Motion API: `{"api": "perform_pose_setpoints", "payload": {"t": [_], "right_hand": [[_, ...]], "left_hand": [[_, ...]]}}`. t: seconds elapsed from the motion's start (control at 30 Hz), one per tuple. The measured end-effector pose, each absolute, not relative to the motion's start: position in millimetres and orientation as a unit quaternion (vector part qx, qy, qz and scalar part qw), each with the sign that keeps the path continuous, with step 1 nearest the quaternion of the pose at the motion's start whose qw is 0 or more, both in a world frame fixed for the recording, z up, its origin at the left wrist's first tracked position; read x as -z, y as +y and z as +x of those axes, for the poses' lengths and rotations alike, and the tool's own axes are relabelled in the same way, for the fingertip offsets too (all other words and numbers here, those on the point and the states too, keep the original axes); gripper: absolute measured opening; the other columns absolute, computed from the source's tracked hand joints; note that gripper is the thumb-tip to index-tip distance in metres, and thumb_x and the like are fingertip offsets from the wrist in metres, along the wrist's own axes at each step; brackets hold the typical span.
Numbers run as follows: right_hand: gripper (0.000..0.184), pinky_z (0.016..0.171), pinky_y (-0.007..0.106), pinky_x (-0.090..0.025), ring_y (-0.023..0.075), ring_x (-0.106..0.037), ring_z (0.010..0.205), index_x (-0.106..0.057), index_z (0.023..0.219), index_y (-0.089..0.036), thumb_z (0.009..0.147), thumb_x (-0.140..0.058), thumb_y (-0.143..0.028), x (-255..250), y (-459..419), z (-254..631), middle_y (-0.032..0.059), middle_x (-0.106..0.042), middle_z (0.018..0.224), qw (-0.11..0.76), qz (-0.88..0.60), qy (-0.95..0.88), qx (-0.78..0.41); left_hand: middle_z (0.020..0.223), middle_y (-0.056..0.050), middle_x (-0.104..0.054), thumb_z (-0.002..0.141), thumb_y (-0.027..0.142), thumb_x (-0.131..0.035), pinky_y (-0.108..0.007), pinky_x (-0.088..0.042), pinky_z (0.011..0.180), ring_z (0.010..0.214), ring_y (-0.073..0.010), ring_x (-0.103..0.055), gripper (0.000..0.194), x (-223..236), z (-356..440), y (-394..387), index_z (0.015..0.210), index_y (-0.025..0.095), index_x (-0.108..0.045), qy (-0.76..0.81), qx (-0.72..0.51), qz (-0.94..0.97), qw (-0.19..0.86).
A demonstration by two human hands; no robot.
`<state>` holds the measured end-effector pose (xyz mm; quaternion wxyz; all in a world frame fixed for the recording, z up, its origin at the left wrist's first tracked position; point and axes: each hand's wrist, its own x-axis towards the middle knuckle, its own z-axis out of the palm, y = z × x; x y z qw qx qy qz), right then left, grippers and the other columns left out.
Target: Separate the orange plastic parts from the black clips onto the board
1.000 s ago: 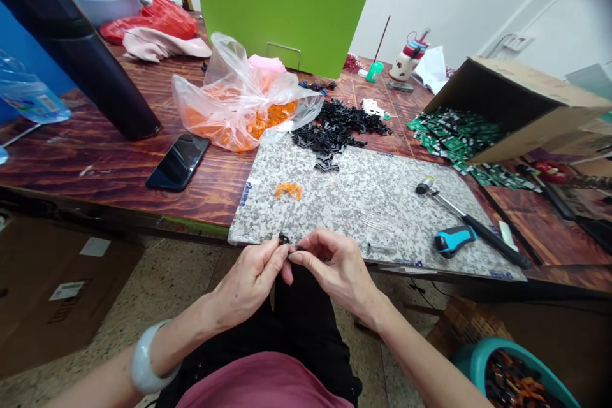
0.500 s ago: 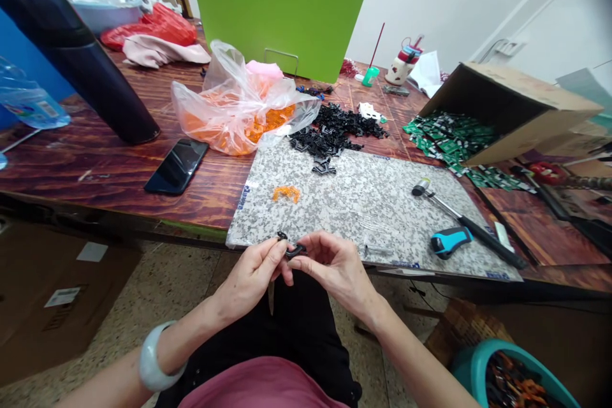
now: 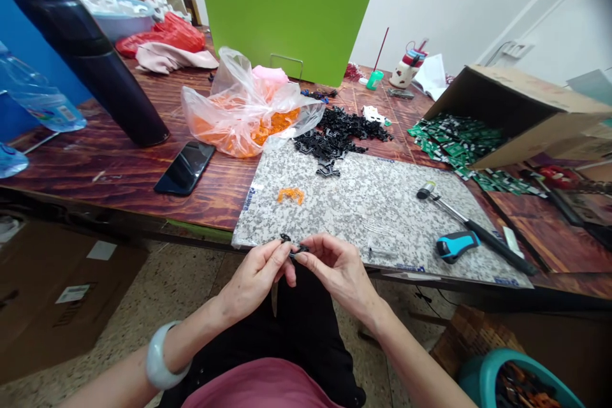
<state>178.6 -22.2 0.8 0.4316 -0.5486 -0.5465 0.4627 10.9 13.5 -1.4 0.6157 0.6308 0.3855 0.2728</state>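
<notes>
Left hand and right hand both pinch small black parts, just off the board's near edge!

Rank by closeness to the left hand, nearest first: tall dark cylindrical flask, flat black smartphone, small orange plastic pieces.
1. Orange pieces: ahead of the left hand, on the speckled board.
2. Smartphone: left, on the wooden table.
3. Flask: farther left, beyond the smartphone.
</notes>
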Motion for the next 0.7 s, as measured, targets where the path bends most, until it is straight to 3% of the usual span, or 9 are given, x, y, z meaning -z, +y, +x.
{"api": "perform_pose_setpoints", "payload": {"t": [0.27, 0.5, 0.57, 0.7], "right_hand": [[0.024, 0.063, 0.024, -0.049, 0.0131, -0.06, 0.069, -0.065, 0.092, -0.016, 0.082, -0.062, -0.038, -5, -23, 177, 0.0036, -0.066, 0.082, 0.436, -0.555, -0.54, -0.458], [0.026, 0.046, 0.02, -0.043, 0.0083, -0.052, 0.051, -0.064, 0.085, -0.016, 0.078, -0.065, -0.041, -7, -20, 177, -0.0015, -0.059, 0.063, 0.474, -0.542, -0.445, -0.532], [0.027, 0.045, 0.019, -0.043, 0.0077, -0.052, 0.049, -0.064, 0.084, -0.015, 0.076, -0.068, -0.04, -6, -19, 174, -0.0018, -0.06, 0.06, 0.504, -0.533, -0.394, -0.553], [0.028, 0.047, 0.02, -0.047, 0.011, -0.06, 0.058, -0.064, 0.085, -0.015, 0.073, -0.071, -0.039, -4, -21, 163, 0.0017, -0.065, 0.068, 0.544, -0.511, -0.334, -0.576]], "left_hand": [[0.06, -0.001, -0.06, 0.094, 0.04, -0.037, -0.025, -0.039, 0.06, 0.058, -0.0143, -0.047, 0.037, 1, 11, 14, 0.071, 0.017, -0.055, 0.39, -0.267, 0.636, 0.61], [0.061, -0.003, -0.063, 0.094, 0.046, -0.037, -0.026, -0.041, 0.058, 0.058, -0.014, -0.053, 0.044, 3, 10, 15, 0.072, 0.015, -0.059, 0.384, -0.309, 0.596, 0.634], [0.069, -0.004, -0.065, 0.094, 0.047, -0.037, -0.026, -0.041, 0.057, 0.061, -0.0143, -0.055, 0.043, 4, 11, 14, 0.082, 0.014, -0.062, 0.389, -0.337, 0.568, 0.642], [0.082, -0.003, -0.063, 0.088, 0.043, -0.053, -0.024, -0.04, 0.054, 0.063, -0.0129, -0.052, 0.033, 3, 16, 10, 0.103, 0.016, -0.062, 0.404, -0.375, 0.552, 0.626]]}}
